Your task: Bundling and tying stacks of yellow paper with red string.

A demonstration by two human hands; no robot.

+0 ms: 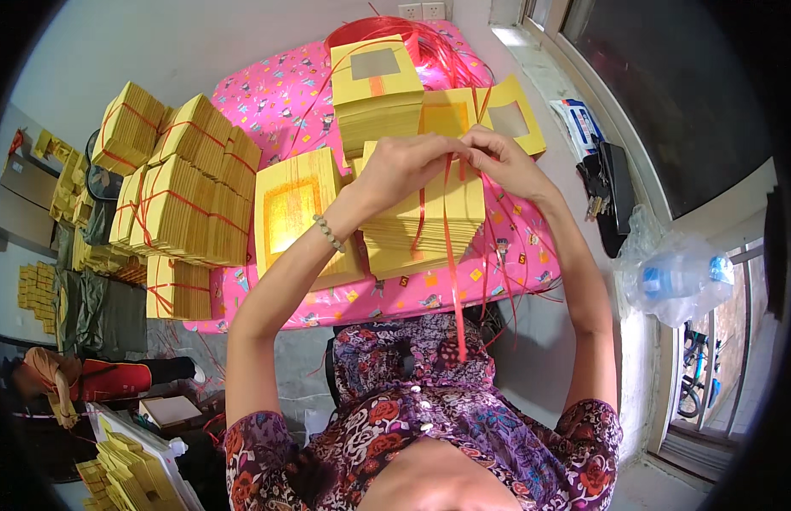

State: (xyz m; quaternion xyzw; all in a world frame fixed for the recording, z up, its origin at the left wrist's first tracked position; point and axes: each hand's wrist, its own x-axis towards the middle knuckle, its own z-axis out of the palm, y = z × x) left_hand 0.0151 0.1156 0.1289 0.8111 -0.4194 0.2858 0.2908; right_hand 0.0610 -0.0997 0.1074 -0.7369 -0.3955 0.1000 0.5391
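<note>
My left hand (402,170) and my right hand (504,163) meet above a stack of yellow paper (457,204) at the front of the table. Both are closed, with fingertips pinching a red plastic ribbon (453,277). One end of the ribbon dangles past the table edge toward my lap, and another strip runs down the front of the stack. Left of it lies a stack with a gold square (289,209), close to my left forearm. Behind my hands rises a taller yellow stack (377,115) with a grey square on top.
Red-tied paper bundles (187,183) are piled on the table's left side. A red ribbon coil (349,32) lies at the back of the pink patterned tablecloth (272,94). Plastic-wrapped bottles (672,277) sit by the window at right. Another person (89,379) is at lower left.
</note>
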